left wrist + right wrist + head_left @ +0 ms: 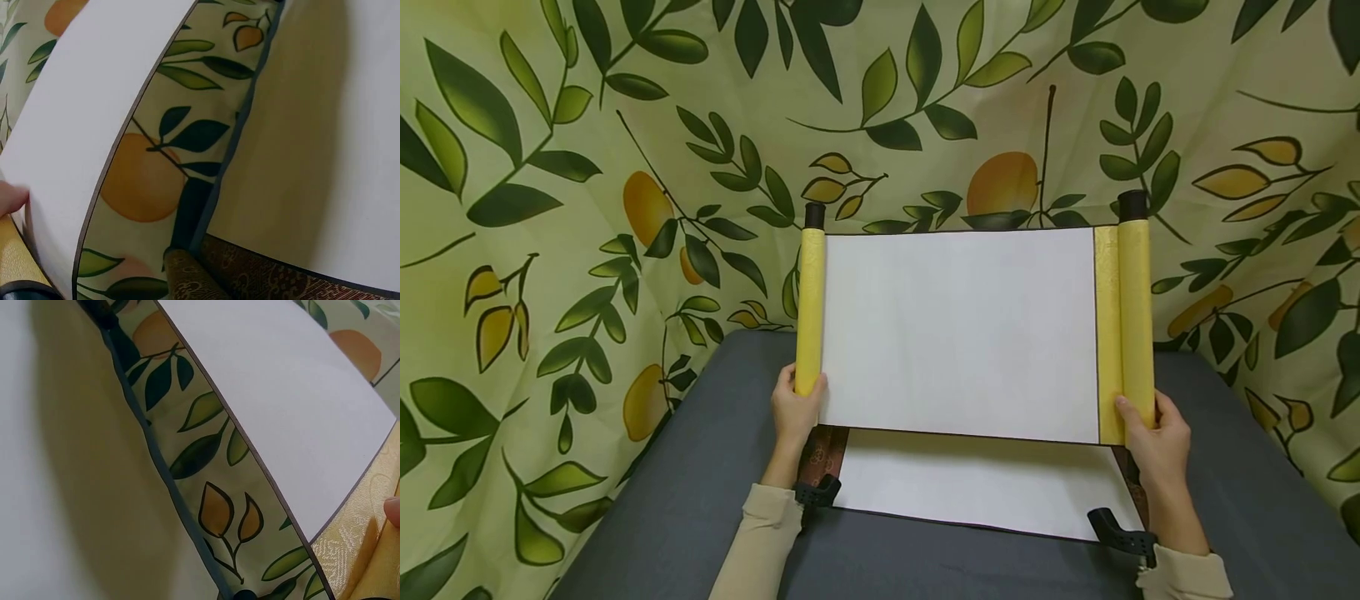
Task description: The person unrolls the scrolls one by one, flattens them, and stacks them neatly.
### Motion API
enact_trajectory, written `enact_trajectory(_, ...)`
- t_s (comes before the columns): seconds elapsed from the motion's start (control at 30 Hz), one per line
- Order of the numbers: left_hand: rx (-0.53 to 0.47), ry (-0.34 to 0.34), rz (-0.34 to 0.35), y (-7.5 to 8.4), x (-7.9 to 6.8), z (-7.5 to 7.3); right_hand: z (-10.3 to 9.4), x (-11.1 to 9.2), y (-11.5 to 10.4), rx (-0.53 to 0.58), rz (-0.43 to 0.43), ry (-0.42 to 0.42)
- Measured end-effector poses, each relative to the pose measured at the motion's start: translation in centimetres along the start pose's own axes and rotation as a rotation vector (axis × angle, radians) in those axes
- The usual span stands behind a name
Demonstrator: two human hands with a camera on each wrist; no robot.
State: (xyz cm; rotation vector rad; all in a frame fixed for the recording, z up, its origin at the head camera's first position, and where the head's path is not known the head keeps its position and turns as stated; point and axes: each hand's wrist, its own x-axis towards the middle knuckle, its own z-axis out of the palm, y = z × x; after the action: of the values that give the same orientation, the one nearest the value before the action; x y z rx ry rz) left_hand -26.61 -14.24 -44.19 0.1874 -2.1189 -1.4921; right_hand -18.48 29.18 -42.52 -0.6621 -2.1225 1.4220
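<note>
Both hands hold up a partly unrolled scroll (958,333) with a blank white sheet, yellow ends and dark roller knobs. My left hand (797,408) grips the lower part of the left yellow roll; in the left wrist view only a fingertip (11,199) shows at the left edge. Round the thicker right yellow roll curls my right hand (1159,442), its thumb on the front. A fingertip (392,511) presses the yellow brocade in the right wrist view. Beneath lies a second scroll (977,487), white with brown patterned ends, partly covered by the raised one.
The scrolls are above a dark grey surface (700,467). A cloth backdrop (925,100) printed with leaves and orange fruit rises behind and at both sides. Black wrist mounts (1123,537) sit on both forearms, close to the lower scroll.
</note>
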Motion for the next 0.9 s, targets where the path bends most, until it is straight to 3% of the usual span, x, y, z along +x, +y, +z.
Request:
enact_trajectory(0.17, -0.028, -0.040, -0.013, -0.30, 0.17, -0.48, 0.06, 0.01, 0.14, -0.007, 0.002, -0.007)
enact_trajectory(0.37, 0.008, -0.058, -0.006, -0.18, 0.40, -0.78, -0.01, 0.16, 0.26, -0.006, 0.006, 0.006)
enact_trajectory(0.7, 0.101, -0.037, 0.044, 0.08, 0.26, -0.65, 0.13, 0.21, 0.17, -0.003, 0.028, -0.005)
enact_trajectory(0.9, 0.080, -0.016, 0.020, 0.08, 0.35, -0.79, 0.07, 0.24, 0.38, -0.007, 0.028, -0.001)
